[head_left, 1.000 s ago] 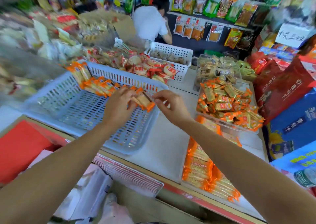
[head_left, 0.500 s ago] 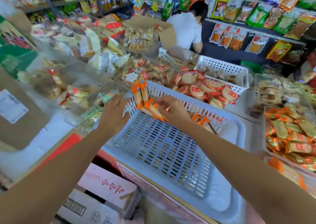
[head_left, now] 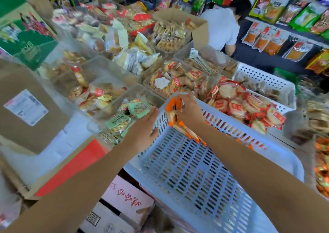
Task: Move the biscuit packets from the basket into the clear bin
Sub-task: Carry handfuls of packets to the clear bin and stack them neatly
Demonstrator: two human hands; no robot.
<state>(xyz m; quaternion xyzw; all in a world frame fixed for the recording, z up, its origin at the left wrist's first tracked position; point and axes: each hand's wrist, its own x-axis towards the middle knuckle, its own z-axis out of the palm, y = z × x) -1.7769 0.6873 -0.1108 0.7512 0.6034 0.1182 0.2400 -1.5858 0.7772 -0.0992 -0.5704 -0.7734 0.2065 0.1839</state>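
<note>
While the right hand (head_left: 190,116) grips orange biscuit packets (head_left: 170,116), more lie in the pale blue slotted plastic basket (head_left: 187,179). The left hand (head_left: 140,133) rests straight-fingered against its wall.

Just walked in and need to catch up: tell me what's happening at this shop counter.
A person is emptying a pale blue slotted plastic basket. Their right hand grips a bunch of orange-ended biscuit packets at the basket's far left corner. Their left hand rests against the basket's left wall. A few more packets lie along the far wall.
</note>
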